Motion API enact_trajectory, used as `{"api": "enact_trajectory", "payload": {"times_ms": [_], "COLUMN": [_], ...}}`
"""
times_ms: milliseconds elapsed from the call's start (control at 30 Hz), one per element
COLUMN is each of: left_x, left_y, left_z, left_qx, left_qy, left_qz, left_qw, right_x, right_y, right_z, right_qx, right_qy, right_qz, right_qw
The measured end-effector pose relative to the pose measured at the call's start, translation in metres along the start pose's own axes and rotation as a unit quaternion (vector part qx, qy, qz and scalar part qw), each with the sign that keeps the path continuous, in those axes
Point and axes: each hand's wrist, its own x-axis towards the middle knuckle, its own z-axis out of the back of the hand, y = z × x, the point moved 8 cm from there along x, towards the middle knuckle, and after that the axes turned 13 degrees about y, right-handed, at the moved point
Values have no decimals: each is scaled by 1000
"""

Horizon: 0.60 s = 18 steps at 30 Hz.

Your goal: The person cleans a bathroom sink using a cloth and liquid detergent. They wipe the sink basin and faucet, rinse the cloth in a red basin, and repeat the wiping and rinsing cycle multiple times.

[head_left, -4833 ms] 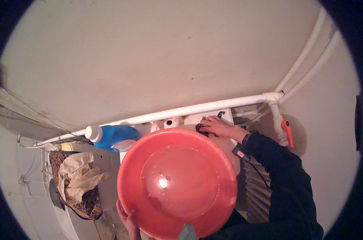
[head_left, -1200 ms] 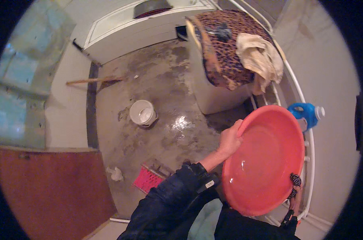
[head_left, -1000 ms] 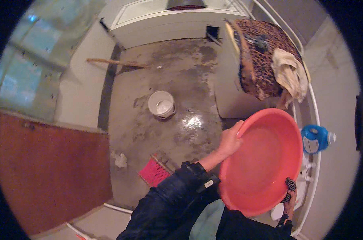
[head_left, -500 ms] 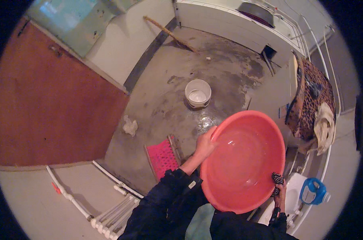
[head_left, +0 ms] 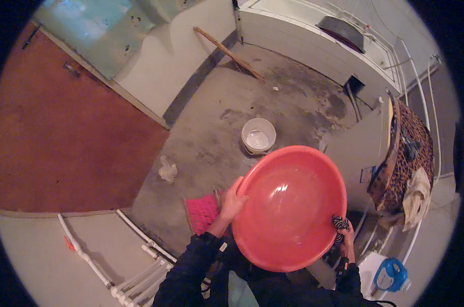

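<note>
A large red plastic basin (head_left: 288,215) is held in front of me by its rim, its inside facing up and looking wet. My left hand (head_left: 234,200) grips the left rim, thumb inside. On the right rim, my right hand (head_left: 346,234) is closed around the edge, with a black-and-white striped cloth (head_left: 339,223) bunched between it and the basin. Just beyond the basin, a white bucket (head_left: 258,134) stands on the floor with a little pale liquid or shine at its bottom.
A pink woven-seat stool (head_left: 201,211) stands left of the basin. Farther off are a crumpled pale bag (head_left: 167,170) and a broom (head_left: 227,51) leaning on the wall. At right are a leopard-print covered machine (head_left: 408,148) and a blue jug (head_left: 390,275). White pipes (head_left: 89,256) run at lower left.
Both hands have shifted the basin left and a little toward me. The view has turned slightly, so the bucket and surroundings sit lower and more to the right.
</note>
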Motion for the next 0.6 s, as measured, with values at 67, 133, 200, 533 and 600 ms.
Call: {"api": "enact_trajectory", "payload": {"times_ms": [67, 133, 200, 533, 600], "left_x": [3, 7, 13, 50, 73], "left_y": [19, 33, 43, 36, 36], "left_z": [2, -4, -12, -21, -23], "left_qx": [44, -2, -22, 4, 2], "left_qy": [-8, -14, -16, -63, -57], "left_qz": [57, 53, 49, 61, 44], "left_qw": [997, 998, 998, 996, 997], "right_x": [16, 29, 40, 95, 103], "right_y": [-2, -4, 2, 24, 25], "right_z": [-5, 1, 7, 30, 34], "right_qx": [28, 14, -3, -29, -55], "right_qy": [26, 13, 16, 27, 12], "right_qz": [-4, -34, -27, -46, -66], "right_qw": [999, 999, 1000, 998, 996]}}
